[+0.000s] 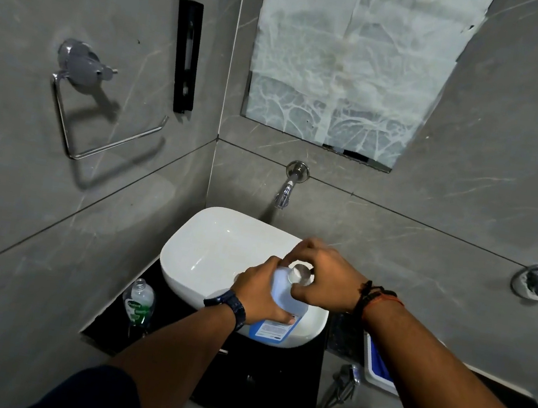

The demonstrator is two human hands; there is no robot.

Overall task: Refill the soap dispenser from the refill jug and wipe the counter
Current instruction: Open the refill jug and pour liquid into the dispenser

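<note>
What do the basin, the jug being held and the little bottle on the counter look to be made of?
The basin looks like glazed white ceramic: smooth, with bright highlights. The jug seems translucent plastic, pale blue liquid showing through, with a silvery top, perhaps foil or metal. The small bottle looks like clear plastic with a green label.

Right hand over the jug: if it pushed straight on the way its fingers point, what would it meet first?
The right hand points down-left, so it would probably press straight onto the refill jug's cap, which its fingers already ring. Beyond that lies the left hand; depth is unclear.
</note>
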